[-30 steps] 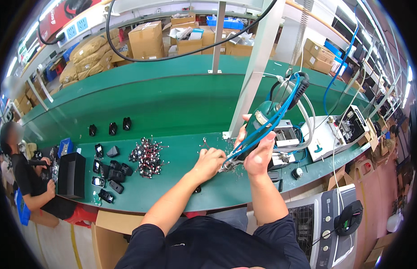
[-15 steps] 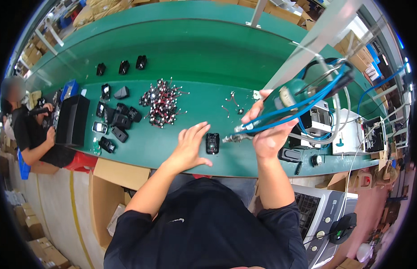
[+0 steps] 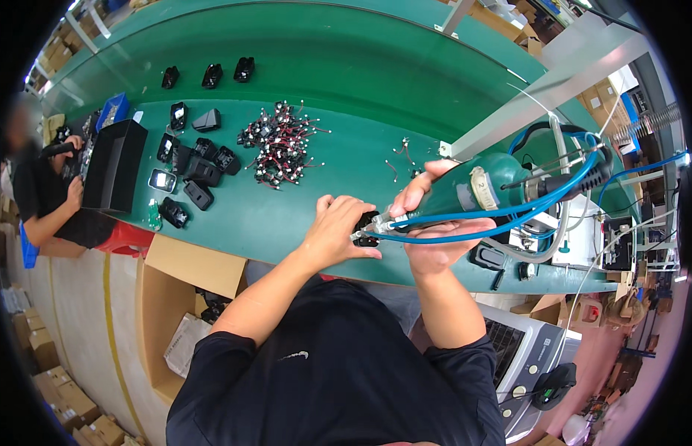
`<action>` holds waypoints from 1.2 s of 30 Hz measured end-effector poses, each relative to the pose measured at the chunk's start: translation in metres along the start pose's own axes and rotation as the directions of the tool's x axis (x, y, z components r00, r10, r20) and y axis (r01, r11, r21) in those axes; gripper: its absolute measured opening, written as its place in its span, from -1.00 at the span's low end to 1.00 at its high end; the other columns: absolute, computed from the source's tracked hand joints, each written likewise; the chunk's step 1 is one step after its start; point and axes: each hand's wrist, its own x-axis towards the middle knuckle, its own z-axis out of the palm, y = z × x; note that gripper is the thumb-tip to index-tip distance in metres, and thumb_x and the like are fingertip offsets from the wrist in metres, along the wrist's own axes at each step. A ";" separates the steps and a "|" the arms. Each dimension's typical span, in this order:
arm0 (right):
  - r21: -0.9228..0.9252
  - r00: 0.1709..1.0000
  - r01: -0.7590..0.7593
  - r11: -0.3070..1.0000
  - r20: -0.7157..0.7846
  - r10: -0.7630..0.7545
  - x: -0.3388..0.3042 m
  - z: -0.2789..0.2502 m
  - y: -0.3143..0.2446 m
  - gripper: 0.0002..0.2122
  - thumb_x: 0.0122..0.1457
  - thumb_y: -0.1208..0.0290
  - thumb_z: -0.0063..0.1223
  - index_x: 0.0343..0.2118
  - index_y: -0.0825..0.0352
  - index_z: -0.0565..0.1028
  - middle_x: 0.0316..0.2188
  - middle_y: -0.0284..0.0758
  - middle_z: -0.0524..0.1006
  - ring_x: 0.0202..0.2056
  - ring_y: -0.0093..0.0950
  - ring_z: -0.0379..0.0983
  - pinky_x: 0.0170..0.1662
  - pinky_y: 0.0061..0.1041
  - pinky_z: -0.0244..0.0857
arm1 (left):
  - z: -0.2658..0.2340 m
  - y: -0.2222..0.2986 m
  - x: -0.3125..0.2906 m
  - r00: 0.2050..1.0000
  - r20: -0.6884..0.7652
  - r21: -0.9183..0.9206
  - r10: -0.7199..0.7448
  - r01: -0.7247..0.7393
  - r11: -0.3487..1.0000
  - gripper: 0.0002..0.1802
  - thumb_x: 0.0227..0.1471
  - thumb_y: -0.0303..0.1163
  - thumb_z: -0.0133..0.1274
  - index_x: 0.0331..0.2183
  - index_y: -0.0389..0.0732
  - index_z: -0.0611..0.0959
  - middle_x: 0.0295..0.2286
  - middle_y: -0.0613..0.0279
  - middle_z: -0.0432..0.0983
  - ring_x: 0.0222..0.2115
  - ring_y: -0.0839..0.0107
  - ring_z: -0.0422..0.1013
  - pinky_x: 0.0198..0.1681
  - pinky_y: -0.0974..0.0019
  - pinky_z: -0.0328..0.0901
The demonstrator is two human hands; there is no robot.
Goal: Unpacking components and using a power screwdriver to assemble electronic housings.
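Observation:
My right hand (image 3: 444, 249) is wrapped around a green power screwdriver (image 3: 502, 180) with blue air hoses, its body tilted and its tip pointing left. That tip is over a small black plastic housing (image 3: 367, 221) on the green bench, and whether they touch I cannot make out. Fingers and thumb of my left hand (image 3: 335, 234) close around the housing from the left, hiding much of it. Beyond my hands lies a pile of small parts with red and black wires (image 3: 280, 145).
Several black housings (image 3: 203, 171) lie at the left, near a black bin (image 3: 117, 165) and a blue tray (image 3: 112, 111). A metal post (image 3: 539, 93) slants up at the right. Below the bench edge stands an open cardboard box (image 3: 193, 267). At far left a person handles parts.
My left hand has moved right and closed on the housing. The screwdriver's tip has come left over it. The view has shifted slightly.

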 end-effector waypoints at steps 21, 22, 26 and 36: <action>0.073 0.995 0.030 0.997 0.091 -0.037 0.017 0.004 -0.024 -0.02 0.00 -0.55 -0.15 0.03 0.51 0.28 -0.47 -0.19 0.45 -0.48 -0.39 0.51 -0.41 -0.48 0.47 | -0.001 -0.001 0.000 1.000 0.005 -0.035 -0.013 0.013 0.999 -0.08 -0.42 0.13 0.46 -0.05 -0.17 0.51 -0.17 0.21 0.50 -0.05 0.18 0.36 0.08 0.04 0.05; 0.072 0.995 0.029 0.997 0.091 -0.036 0.014 0.003 -0.017 -0.02 0.00 -0.55 -0.15 0.03 0.51 0.28 -0.47 -0.19 0.45 -0.48 -0.39 0.51 -0.41 -0.48 0.47 | 0.000 -0.001 0.001 1.000 0.005 -0.036 -0.014 0.015 0.999 -0.08 -0.42 0.13 0.46 -0.05 -0.17 0.51 -0.17 0.21 0.50 -0.05 0.18 0.36 0.08 0.04 0.05; 0.020 0.997 0.019 1.000 0.074 -0.021 0.007 0.000 -0.002 -0.03 0.05 -0.59 -0.39 0.03 0.44 0.30 -0.50 -0.21 0.41 -0.52 -0.35 0.46 -0.41 -0.45 0.41 | 0.000 0.000 0.003 0.999 -0.041 -0.008 0.001 -0.001 1.000 -0.10 -0.45 0.12 0.46 -0.08 -0.14 0.53 -0.24 0.27 0.49 -0.09 0.23 0.38 0.04 0.03 0.07; 0.092 0.997 -0.006 0.996 0.074 -0.001 0.003 -0.004 0.004 -0.05 0.04 -0.53 -0.22 0.05 0.47 0.27 -0.47 -0.20 0.43 -0.47 -0.37 0.49 -0.37 -0.47 0.44 | 0.001 -0.001 0.000 0.999 -0.047 -0.020 0.000 -0.001 1.000 -0.10 -0.46 0.12 0.47 -0.09 -0.14 0.53 -0.24 0.28 0.50 -0.11 0.24 0.39 0.02 0.03 0.08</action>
